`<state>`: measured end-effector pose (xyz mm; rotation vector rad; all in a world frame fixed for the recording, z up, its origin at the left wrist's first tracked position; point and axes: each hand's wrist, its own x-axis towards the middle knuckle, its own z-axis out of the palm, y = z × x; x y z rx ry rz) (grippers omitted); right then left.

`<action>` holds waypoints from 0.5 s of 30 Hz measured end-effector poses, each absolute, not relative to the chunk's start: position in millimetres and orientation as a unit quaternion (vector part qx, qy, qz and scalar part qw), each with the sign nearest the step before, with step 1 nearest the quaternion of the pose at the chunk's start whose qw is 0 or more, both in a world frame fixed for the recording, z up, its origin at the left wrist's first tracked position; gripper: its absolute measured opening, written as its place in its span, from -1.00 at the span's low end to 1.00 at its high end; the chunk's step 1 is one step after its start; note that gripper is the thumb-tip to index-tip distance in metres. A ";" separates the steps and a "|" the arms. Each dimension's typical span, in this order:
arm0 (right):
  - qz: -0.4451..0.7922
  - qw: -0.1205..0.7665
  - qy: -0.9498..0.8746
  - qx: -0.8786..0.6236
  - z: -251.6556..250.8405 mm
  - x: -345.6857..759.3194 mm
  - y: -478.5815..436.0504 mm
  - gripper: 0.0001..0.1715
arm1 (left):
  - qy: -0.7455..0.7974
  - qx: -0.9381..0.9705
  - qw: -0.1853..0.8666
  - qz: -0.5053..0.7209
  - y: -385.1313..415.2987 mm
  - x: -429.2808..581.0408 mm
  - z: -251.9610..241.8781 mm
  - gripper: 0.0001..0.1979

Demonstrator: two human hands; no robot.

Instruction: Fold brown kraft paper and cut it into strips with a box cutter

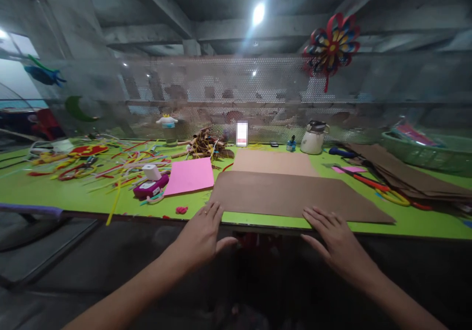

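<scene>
so both bare hands are on the near side of the desk [125, 207], working at a brown sheet [280, 192]. the sheet lies flat along the front edge, with a lighter tan sheet [273, 163] showing just behind it. the left hand [206, 229] has its fingers laid at the sheet's near left corner, held close together with the thumb sticking out. the right hand [334, 234] is on the front edge further right, fingers slightly spread, thumb apart too. neither one is pinching anything.

left of the brown sheet there's a pink sheet [191, 176], then a purple box [151, 187] with a white block [151, 172] on top. over on the right, scissors [368, 180] with orange and yellow handles lie near a stack of brown paper [409, 172]. a lit phone [242, 134] stands upright at the back.
</scene>
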<state>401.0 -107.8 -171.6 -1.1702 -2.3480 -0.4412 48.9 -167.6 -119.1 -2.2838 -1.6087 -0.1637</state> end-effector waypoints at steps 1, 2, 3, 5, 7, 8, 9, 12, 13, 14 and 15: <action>-0.163 0.243 -0.853 -0.432 -172.8 405.1 -107.4 -0.42 | -0.568 -0.801 0.178 -0.056 -167.5 46.6 -120.4 -0.23; -0.165 0.246 -0.848 -0.439 -174.0 411.7 -106.6 -0.39 | -0.569 -0.799 0.186 -0.057 -167.0 44.9 -121.8 -0.24; -0.169 0.247 -0.842 -0.449 -175.1 421.1 -105.5 -0.37 | -0.568 -0.798 0.195 -0.059 -166.2 43.9 -123.2 -0.26; -0.177 0.242 -0.827 -0.476 -177.4 448.0 -102.9 -0.34 | -0.564 -0.794 0.215 -0.069 -163.3 42.7 -126.4 -0.27; -0.184 0.236 -0.808 -0.508 -179.4 482.9 -100.6 -0.33 | -0.557 -0.792 0.237 -0.078 -159.2 41.1 -130.0 -0.29; -0.188 0.234 -0.797 -0.525 -180.3 501.1 -99.9 -0.32 | -0.554 -0.791 0.249 -0.083 -156.9 39.7 -132.0 -0.30; -0.190 0.233 -0.785 -0.541 -180.9 518.4 -99.7 -0.32 | -0.549 -0.790 0.260 -0.089 -154.5 37.8 -134.0 -0.30; -0.196 0.230 -0.762 -0.573 -180.5 555.2 -100.5 -0.32 | -0.528 -0.790 0.289 -0.116 -147.5 29.9 -140.5 -0.31; -0.196 0.227 -0.760 -0.577 -179.4 561.2 -101.0 -0.34 | -0.522 -0.791 0.293 -0.126 -145.1 26.6 -142.9 -0.31; -0.196 0.223 -0.759 -0.580 -178.0 564.1 -101.5 -0.36 | -0.517 -0.793 0.292 -0.136 -142.5 23.1 -145.3 -0.32; -0.195 0.220 -0.757 -0.584 -176.1 564.7 -101.8 -0.38 | -0.516 -0.795 0.286 -0.144 -139.7 19.4 -147.6 -0.32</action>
